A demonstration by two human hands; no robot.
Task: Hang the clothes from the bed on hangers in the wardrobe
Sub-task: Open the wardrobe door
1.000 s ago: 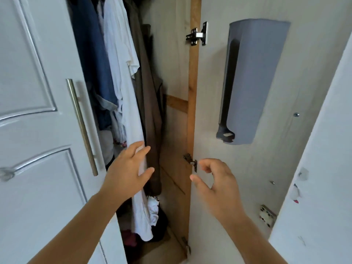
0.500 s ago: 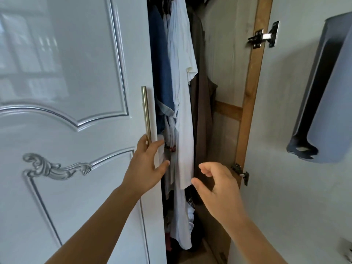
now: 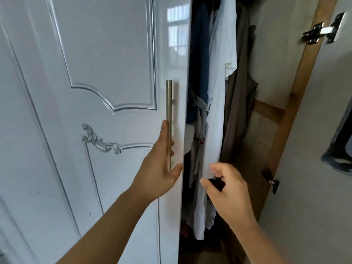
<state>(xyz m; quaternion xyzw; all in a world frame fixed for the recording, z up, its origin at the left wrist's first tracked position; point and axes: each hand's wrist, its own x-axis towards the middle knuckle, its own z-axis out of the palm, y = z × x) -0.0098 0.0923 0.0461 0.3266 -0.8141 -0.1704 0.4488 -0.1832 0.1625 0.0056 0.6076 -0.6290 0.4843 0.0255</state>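
Head view: my left hand (image 3: 162,168) slips its fingers behind the door handle (image 3: 168,119), not clasped; my right hand (image 3: 226,191), loosely curled and empty, hovers just before the white shirt (image 3: 217,111).

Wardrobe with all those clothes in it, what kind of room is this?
Probably a bedroom at home. A white panelled door with a brass handle stands beside an open wardrobe, where a white shirt, a blue garment and a brown one hang close together.

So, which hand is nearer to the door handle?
Left. The left hand reaches behind the door handle; the right hand hangs apart, before the white garment.
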